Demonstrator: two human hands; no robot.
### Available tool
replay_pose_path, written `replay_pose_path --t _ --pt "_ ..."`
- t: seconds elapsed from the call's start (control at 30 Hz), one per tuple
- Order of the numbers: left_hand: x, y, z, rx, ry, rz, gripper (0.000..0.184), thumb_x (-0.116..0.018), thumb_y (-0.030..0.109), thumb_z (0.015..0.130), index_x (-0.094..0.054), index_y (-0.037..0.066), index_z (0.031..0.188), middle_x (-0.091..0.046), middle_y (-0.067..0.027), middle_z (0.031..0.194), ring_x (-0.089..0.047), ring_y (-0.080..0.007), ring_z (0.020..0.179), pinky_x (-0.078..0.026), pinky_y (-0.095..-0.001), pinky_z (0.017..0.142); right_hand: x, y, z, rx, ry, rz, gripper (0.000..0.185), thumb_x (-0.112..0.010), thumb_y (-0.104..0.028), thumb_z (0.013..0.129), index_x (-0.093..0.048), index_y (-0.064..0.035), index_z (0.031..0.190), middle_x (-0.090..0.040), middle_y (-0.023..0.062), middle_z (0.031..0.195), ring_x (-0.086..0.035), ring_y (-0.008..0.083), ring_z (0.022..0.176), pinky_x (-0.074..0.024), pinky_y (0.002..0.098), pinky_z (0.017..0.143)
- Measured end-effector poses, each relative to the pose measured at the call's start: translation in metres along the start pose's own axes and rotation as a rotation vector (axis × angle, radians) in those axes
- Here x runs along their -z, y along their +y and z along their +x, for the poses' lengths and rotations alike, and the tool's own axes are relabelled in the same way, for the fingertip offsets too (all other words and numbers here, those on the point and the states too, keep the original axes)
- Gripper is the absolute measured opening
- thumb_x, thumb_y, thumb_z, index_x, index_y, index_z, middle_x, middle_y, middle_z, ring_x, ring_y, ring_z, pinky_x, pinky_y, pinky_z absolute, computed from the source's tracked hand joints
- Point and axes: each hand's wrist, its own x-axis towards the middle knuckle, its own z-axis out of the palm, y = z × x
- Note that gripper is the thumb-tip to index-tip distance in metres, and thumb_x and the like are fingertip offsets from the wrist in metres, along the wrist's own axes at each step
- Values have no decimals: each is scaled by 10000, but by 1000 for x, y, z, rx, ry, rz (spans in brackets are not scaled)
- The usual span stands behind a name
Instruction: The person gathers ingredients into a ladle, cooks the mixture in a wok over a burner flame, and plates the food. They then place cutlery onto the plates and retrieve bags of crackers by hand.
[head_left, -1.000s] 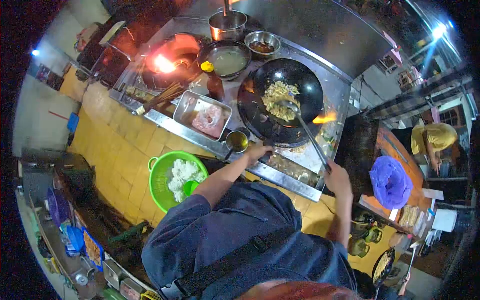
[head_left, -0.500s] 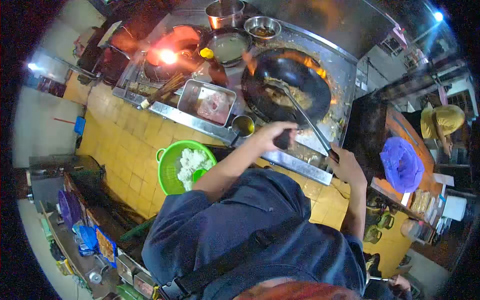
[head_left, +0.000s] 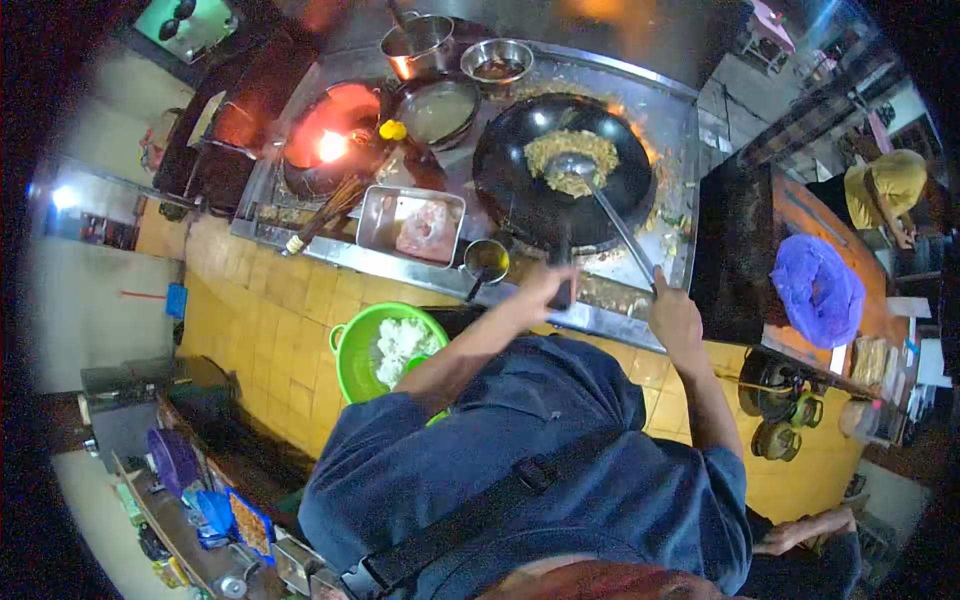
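Observation:
A black wok [head_left: 510,200] sits over flames on the stove, with fried rice or a similar brown chopped food [head_left: 600,150] in its middle. My left hand [head_left: 540,290], smeared by motion, is closed around the wok's dark handle at the near rim. In my right hand [head_left: 677,322] is the long handle of a metal ladle [head_left: 615,222]. The ladle's rounded bowl rests in the food. Left of the wok, a small pot with yellowish liquid [head_left: 487,261] stands beside a rectangular metal tray [head_left: 370,225] holding a pinkish block.
A green basket of white rice [head_left: 345,365] is at my left. Behind the tray stand a yellow-capped bottle [head_left: 393,130], a pan of pale liquid [head_left: 437,112], and a steel bowl [head_left: 497,62]. Flame glows on the left burner [head_left: 333,147]. Another person [head_left: 880,190] is at the right.
The wok has come down from a tilt to lie flatter, and its food has gathered toward the far middle. The ladle's bowl has turned over and lies in the food.

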Motion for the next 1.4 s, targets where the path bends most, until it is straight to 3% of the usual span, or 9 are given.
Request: replay_pose_path --t 0.17,0.37,0.73,0.8,0.93,0.97,1.0,1.33,1.4 --pt "-13 -4 -35 309 -157 -450 76 -567 135 852 -522 74 855 -541 -39 685 -530 -136 556 -479 -314 505 70 25 -10 -105 140 232 533 -563 -123 760 -450 -184 1278 -605 193 791 -601 390 657 -492 450 612" --pt "50 -57 88 -251 85 -37 103 -589 106 806 -514 36 816 -502 -29 584 -525 -134 494 -446 -272 468 -1 1 19 -190 231 194 589 -593 -167 773 -393 -208 1325 -618 192 849 -616 355 658 -499 437 599" --pt "49 -56 97 -109 67 -146 140 -605 101 820 -518 56 920 -529 -42 626 -513 -130 490 -437 -277 438 -29 -4 42 -330 97 147 490 -505 -176 838 -378 -36 1290 -591 225 718 -612 372 698 -487 470 575" --pt "48 -53 97 -136 50 -186 152 -612 105 822 -532 55 942 -533 -34 639 -513 -121 500 -435 -273 441 -124 -3 50 -133 359 379 361 -454 -206 886 -453 -36 1204 -587 228 660 -594 353 544 -450 451 470" --pt "43 -50 90 -103 122 -189 171 -623 86 804 -535 56 948 -526 -19 636 -518 -111 505 -439 -266 449 -100 6 88 -212 -153 1112 288 -502 -196 882 -512 -6 1099 -482 63 546 -484 166 389 -367 302 381" --pt "45 -50 92 -90 142 -125 164 -624 87 803 -532 59 936 -524 -20 632 -520 -114 499 -440 -266 447 -12 -12 69 -197 -260 1121 436 -577 -220 822 -492 1 1188 -591 200 691 -568 333 593 -459 377 586" --pt "48 -49 94 -75 163 -58 157 -624 89 801 -530 61 923 -523 -22 628 -521 -116 493 -441 -266 444 -27 10 69 221 209 674 425 -588 -191 804 -503 -37 1191 -608 196 709 -591 361 616 -477 413 581" --pt "42 -52 112 13 35 -157 80 -594 59 793 -529 27 827 -542 -63 612 -542 -169 476 -435 -303 409 -7 -46 50 -86 -72 218 483 -523 -181 785 -463 -52 1247 -612 250 840 -598 425 762 -486 500 676" --pt "1 -11 69 27 344 -125 70 -594 66 793 -546 23 765 -548 -81 595 -535 -172 484 -435 -310 432 23 -27 44 -42 -254 402 475 -507 -167 783 -463 -11 1229 -609 240 946 -590 419 836 -476 494 759"
